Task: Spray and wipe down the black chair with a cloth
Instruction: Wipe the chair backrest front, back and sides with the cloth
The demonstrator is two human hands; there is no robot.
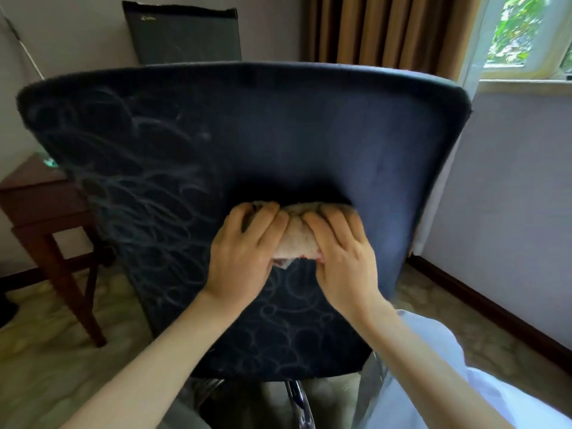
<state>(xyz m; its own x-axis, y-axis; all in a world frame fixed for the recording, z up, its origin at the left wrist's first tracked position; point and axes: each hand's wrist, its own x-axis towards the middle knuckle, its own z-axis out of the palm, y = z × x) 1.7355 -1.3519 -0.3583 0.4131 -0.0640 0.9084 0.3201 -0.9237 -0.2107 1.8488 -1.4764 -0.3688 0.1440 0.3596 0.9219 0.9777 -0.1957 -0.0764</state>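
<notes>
Both hands are in on this one: the left hand (244,252) and right hand (340,255) have their fingers curled round a bunched-up cloth (294,233), pressed against the middle of the black chair (309,134) back. Looks mid-wipe to me. Swirly streaks cover the left side and bottom, while the right looks plain, so I'd guess there's plenty to go. No spray bottle in sight. There's a wooden table (37,205) close on the left and a wall near the right edge.

Much of cloth (294,239) buried under left grip (244,258) and right grip (343,261), seat of chair (278,134) hidden behind its backrest, chrome base (297,397) cut by bottom edge
</notes>
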